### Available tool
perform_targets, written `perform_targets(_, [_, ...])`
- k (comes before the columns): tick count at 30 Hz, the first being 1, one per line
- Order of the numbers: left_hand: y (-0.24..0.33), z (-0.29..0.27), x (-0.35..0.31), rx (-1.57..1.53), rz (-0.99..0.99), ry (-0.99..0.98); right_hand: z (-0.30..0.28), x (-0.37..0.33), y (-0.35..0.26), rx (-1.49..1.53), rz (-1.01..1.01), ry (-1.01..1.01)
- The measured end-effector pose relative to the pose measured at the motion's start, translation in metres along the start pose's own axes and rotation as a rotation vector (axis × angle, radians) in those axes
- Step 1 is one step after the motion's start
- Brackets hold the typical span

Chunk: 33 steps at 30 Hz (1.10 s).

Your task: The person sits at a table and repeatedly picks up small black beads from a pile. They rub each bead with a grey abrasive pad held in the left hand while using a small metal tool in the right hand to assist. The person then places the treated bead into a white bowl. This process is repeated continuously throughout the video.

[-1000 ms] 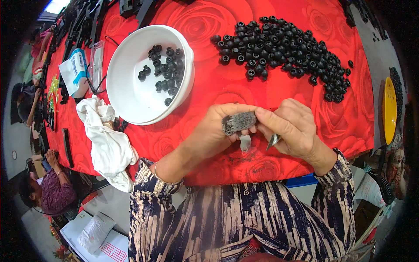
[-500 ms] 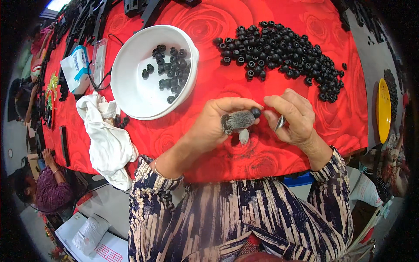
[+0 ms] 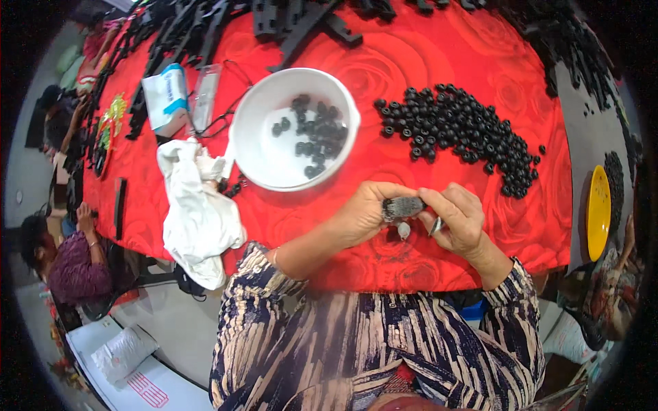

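My left hand is closed in front of me above the red cloth. A grey, fuzzy cover dusted with black lies along one of its fingers, and a whitish cover sits on another fingertip. A small black round piece, pinched there half a second ago, is now mostly hidden between the fingertips of both hands. My right hand meets the left fingertips and is closed round a small silver blade-like tool, whose shape I cannot fully make out.
A white bowl holds several black pieces. Past my right hand lies a heap of black round pieces. White cloth, a tissue pack and long black parts lie left and far. A yellow plate is at right. A person sits at left.
My view has shifted, so the bowl and heap sit lower in the picture. The right fingertips have closed in on the black piece at the left fingertips, covering most of it.
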State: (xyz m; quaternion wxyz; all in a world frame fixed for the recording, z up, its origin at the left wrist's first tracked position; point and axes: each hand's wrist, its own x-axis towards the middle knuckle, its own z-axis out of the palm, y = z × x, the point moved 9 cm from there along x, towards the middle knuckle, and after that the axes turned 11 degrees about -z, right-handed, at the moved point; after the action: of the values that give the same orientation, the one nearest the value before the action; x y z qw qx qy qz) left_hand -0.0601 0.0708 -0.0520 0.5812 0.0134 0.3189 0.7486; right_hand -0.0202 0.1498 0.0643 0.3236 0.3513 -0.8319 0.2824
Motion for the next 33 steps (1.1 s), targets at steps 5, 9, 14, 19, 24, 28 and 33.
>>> perform_targets(5, [0.002, 0.0, 0.001, 0.119, 0.024, 0.011, 0.001, -0.004, -0.007, -0.068, -0.066, 0.012])
perform_targets(9, [0.007, -0.002, -0.002, 0.111, 0.056, 0.044, 0.0, -0.005, -0.008, -0.082, -0.076, 0.065])
perform_targets(14, [0.04, 0.016, -0.027, 0.386, 0.288, 0.2, -0.015, -0.004, 0.019, -0.02, 0.114, 0.112])
perform_targets(19, [0.111, 0.028, -0.093, 0.753, 0.748, 0.551, -0.019, -0.011, 0.031, -0.028, 0.197, 0.161])
perform_targets(24, [0.152, -0.007, -0.14, 0.893, 0.859, 0.81, -0.023, -0.013, 0.036, -0.04, 0.215, 0.183])
perform_targets(28, [0.168, -0.013, -0.153, 1.091, 0.839, 1.021, -0.024, -0.012, 0.037, -0.03, 0.233, 0.187])
perform_targets(33, [0.133, 0.066, -0.151, 1.621, 1.327, 1.114, -0.028, -0.017, 0.045, -0.051, 0.255, 0.193])
